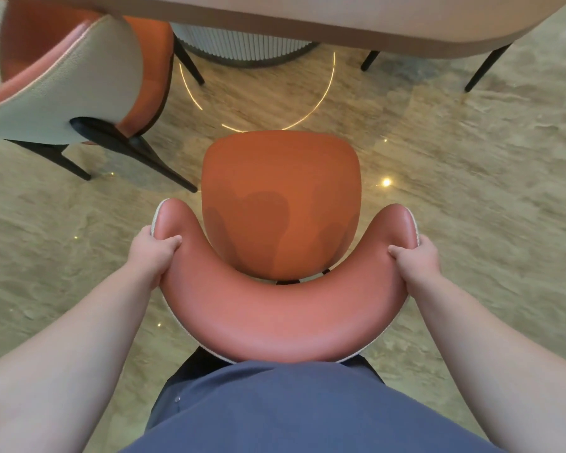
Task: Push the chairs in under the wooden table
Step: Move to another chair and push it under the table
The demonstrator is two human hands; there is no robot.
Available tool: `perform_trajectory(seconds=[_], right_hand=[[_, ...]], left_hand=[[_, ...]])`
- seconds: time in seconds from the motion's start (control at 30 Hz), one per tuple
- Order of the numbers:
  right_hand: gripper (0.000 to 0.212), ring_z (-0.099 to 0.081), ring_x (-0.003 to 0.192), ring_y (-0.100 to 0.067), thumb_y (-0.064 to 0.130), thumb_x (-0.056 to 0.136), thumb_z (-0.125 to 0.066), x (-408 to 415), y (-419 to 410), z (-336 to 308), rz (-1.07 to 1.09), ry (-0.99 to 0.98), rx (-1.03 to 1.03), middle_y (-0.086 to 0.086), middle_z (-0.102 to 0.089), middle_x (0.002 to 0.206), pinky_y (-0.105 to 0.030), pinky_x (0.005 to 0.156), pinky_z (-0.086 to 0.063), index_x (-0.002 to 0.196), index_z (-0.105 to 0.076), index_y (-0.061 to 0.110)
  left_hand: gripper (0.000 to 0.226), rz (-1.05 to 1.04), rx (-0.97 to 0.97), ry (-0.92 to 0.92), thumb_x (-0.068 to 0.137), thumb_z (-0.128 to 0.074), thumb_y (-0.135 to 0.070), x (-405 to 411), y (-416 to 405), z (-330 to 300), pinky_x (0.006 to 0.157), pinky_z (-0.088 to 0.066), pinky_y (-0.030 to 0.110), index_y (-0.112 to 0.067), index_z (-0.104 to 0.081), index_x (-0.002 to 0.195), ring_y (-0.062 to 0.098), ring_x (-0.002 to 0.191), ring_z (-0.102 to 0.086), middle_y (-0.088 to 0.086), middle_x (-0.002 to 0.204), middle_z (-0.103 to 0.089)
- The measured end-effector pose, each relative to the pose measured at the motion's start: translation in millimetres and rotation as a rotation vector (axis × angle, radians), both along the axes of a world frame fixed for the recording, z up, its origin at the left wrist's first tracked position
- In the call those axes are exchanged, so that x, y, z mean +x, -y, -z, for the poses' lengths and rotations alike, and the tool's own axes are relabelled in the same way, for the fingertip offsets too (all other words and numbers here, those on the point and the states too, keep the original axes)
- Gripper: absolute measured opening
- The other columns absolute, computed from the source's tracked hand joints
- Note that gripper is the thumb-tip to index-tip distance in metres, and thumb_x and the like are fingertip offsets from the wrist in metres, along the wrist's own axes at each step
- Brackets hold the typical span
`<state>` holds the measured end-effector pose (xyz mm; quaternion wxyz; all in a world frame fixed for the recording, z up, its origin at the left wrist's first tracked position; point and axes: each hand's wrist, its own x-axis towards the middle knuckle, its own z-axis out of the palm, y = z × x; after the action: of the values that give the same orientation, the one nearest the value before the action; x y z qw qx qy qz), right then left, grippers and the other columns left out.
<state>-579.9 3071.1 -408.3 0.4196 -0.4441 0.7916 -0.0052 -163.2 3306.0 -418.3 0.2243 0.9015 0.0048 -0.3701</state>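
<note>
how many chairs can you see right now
2. One chair sits in the middle, short of the table, gripped by the left hand and right hand. Another chair is upper left, partly under it. Legs at upper right may belong to a third.

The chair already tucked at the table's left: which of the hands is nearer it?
Left. The left hand grips the held chair's backrest on the side toward the tucked chair; the right hand grips the far end.
</note>
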Motion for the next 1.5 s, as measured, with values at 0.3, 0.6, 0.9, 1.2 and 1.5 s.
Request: perform_trajectory(seconds=[0.3, 0.6, 0.9, 1.2, 1.5], right_hand=[[0.025, -0.067, 0.087, -0.034, 0.019, 0.079, -0.074, 6, 51, -12, -0.005, 0.044, -0.053, -0.007, -0.069, 0.093, -0.046, 0.085, -0.057, 0.100, -0.060, 0.018], [0.028, -0.062, 0.084, -0.032, 0.020, 0.078, -0.075, 36, 110, -22, -0.031, 0.017, -0.127, 0.001, -0.061, 0.083, -0.039, 0.076, -0.051, 0.100, -0.058, 0.016], [0.027, -0.065, 0.079, -0.027, 0.024, 0.076, -0.076, 81, 172, -25, 0.003, -0.015, -0.132, 0.003, -0.065, 0.083, -0.034, 0.068, -0.047, 0.097, -0.061, 0.019], [0.031, -0.066, 0.086, -0.033, 0.025, 0.077, -0.078, 97, 221, -8, 0.044, -0.042, -0.123, -0.002, -0.068, 0.089, -0.040, 0.079, -0.052, 0.102, -0.060, 0.020], [0.027, -0.066, 0.087, -0.034, 0.025, 0.079, -0.075, 104, 268, 12, 0.047, -0.011, -0.105, 0.004, -0.065, 0.085, -0.043, 0.083, -0.055, 0.101, -0.060, 0.020]], left_hand=[[0.028, 0.096, -0.034, 0.063, 0.086, -0.075, -0.021, 25, 68, -27, 0.073, -0.046, 0.033, -0.018, -0.058, 0.107, 0.028, 0.084, -0.060, 0.001, 0.089, -0.061], [0.029, 0.116, -0.092, 0.088, 0.083, -0.077, -0.023, 62, 125, -28, 0.076, -0.047, 0.034, -0.020, -0.060, 0.106, 0.028, 0.088, -0.061, -0.001, 0.089, -0.061], [0.032, 0.155, -0.108, 0.069, 0.080, -0.077, -0.026, 116, 198, -22, 0.079, -0.046, 0.035, -0.019, -0.061, 0.107, 0.029, 0.091, -0.061, 0.002, 0.096, -0.063], [0.025, 0.182, -0.080, 0.057, 0.085, -0.074, -0.026, 132, 259, -17, 0.079, -0.049, 0.039, -0.015, -0.060, 0.102, 0.030, 0.088, -0.061, -0.002, 0.088, -0.062], [0.020, 0.170, -0.057, 0.075, 0.084, -0.073, -0.027, 139, 308, -3, 0.058, -0.041, 0.031, -0.017, -0.058, 0.092, 0.013, 0.073, -0.056, -0.002, 0.085, -0.061]])
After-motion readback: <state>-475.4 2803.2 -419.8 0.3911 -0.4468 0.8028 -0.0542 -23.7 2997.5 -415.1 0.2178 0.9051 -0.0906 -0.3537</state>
